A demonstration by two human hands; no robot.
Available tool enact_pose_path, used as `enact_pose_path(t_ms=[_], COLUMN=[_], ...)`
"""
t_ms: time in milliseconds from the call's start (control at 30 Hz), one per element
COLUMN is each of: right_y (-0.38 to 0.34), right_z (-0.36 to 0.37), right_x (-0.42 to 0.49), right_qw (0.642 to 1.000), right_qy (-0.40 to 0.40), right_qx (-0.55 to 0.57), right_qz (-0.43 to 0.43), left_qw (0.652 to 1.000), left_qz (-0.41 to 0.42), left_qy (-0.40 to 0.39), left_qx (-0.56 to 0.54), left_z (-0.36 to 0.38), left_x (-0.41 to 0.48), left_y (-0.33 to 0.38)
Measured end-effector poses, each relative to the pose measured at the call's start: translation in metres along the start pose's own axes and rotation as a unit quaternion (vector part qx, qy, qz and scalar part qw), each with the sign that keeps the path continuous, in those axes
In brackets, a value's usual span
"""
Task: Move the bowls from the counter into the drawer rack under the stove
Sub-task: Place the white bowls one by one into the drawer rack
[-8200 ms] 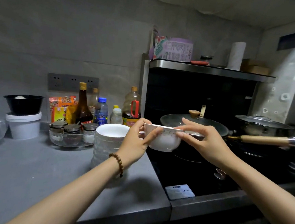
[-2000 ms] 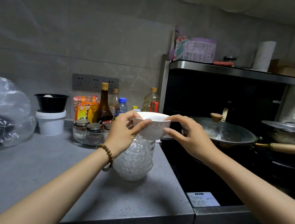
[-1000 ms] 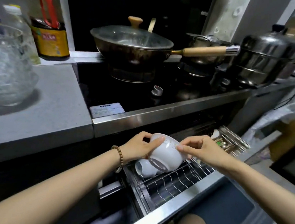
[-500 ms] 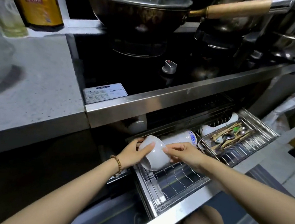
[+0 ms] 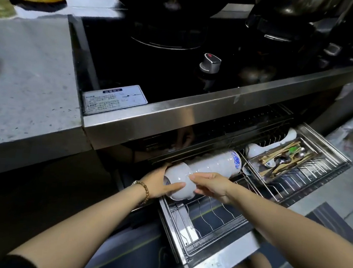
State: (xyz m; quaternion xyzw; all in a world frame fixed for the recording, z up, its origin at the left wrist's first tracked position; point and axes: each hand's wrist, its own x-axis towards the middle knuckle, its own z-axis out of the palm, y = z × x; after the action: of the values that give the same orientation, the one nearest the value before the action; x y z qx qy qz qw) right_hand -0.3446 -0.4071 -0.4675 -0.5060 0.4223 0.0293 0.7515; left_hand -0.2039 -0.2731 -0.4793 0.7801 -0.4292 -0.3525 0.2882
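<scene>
A white bowl (image 5: 179,181) lies on its side at the left end of the pulled-out wire drawer rack (image 5: 212,225) under the stove. My left hand (image 5: 160,182) grips its left side, thumb across the front. My right hand (image 5: 211,184) holds its right rim with the fingertips. Directly behind it a row of white bowls (image 5: 215,163), the last with a blue pattern, lies nested on edge in the rack. The bowl in my hands touches the left end of that row.
A cutlery tray (image 5: 291,162) with chopsticks and spoons sits in the rack's right half. The steel stove edge (image 5: 193,118) overhangs the drawer. A stove knob (image 5: 209,62) and dark pans stand above. The grey counter (image 5: 27,84) lies at left. My knees show below the drawer front.
The camera has dropped closer to the drawer. Both hands have pushed the white bowl back against the end of the nested row in the rack.
</scene>
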Motion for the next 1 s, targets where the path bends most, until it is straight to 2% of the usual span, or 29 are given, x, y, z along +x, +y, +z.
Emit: enact_pose_path(t_ms=[167,267,367,533,1000], right_y=[0.008,0.01,0.007,0.006,0.017], right_z=[0.002,-0.003,-0.012,-0.027,-0.035], right_x=[0.019,0.024,0.026,0.024,0.039], right_qw=[1.0,1.0,0.998,0.982,0.968], right_qy=[0.023,0.005,-0.014,-0.01,-0.031], right_qx=[0.018,-0.005,-0.042,-0.189,-0.248], right_qz=[0.01,0.03,0.035,-0.001,-0.002], left_qw=[0.995,0.991,0.991,0.993,0.99], left_qz=[-0.056,-0.07,-0.077,-0.072,-0.07], left_qy=[-0.065,-0.092,-0.093,-0.09,-0.076], left_qx=[0.055,0.068,0.059,0.031,0.091], left_z=[0.002,0.004,0.007,0.01,0.012], left_x=[0.019,0.027,0.035,0.043,0.048], left_y=[-0.004,-0.008,-0.008,-0.006,-0.007])
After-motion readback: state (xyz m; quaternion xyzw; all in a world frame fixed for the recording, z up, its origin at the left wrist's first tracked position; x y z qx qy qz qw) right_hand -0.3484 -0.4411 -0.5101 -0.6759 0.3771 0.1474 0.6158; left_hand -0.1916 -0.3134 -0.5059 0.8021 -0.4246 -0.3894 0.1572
